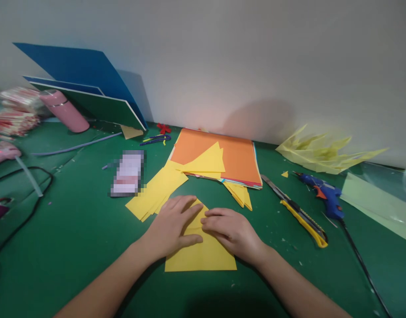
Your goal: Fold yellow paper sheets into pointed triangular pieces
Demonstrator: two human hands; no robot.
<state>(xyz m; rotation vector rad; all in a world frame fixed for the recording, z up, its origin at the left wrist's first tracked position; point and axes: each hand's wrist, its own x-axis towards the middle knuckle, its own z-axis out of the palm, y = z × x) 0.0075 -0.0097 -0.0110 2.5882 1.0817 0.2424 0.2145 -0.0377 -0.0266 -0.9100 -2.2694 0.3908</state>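
Note:
A yellow paper sheet point(203, 256), partly folded, lies on the green table point(73, 238) right in front of me. My left hand point(173, 225) rests flat on its left side, fingers stretched out toward the fold. My right hand point(232, 229) presses on the right side, fingers together and pointing left along the crease. Both hands touch the paper and almost meet at its middle.
Loose yellow sheets point(156, 192) lie just beyond. A stack of coloured paper with an orange top point(236, 159) holds a yellow triangle point(206, 161). A yellow utility knife point(295, 212) and blue glue gun point(325, 194) lie right. Folded yellow pieces point(322, 152), blue boards point(87, 75), a pink bottle point(65, 110).

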